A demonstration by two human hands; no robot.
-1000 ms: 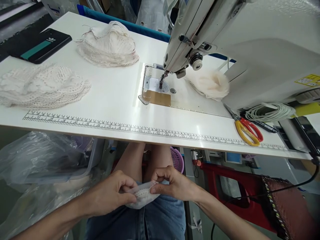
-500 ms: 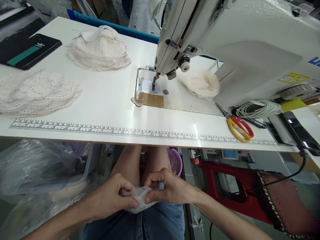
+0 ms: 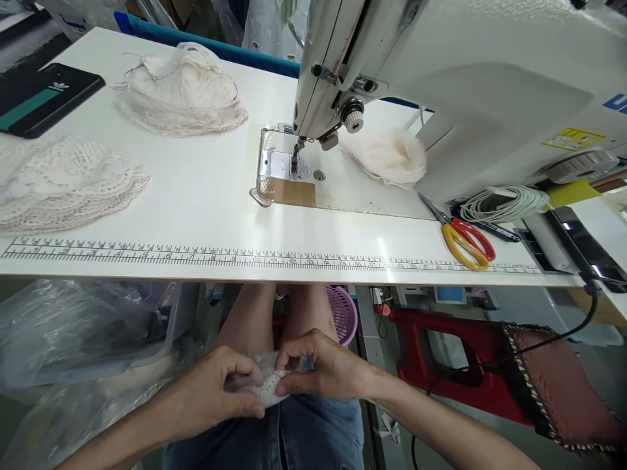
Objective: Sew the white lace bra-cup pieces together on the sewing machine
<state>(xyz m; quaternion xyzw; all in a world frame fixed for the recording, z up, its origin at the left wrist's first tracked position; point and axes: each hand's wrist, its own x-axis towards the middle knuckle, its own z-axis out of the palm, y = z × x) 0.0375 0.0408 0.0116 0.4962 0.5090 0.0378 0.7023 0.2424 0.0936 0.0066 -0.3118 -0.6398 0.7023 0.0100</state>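
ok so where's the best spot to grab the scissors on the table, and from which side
Take the scissors by the red and yellow handle loops, coming from the near table edge. The loops lie toward that edge in the open, while the blades point back under the sewing machine, beside a coiled cord.

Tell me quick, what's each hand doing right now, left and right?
Left hand: closed, pinching the small white lace piece over the lap.
Right hand: closed, pinching the same lace piece from the other side.

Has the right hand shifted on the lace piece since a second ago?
Yes. The right hand has slid left over the lace piece, closer to the left hand, judged against the denim lap.
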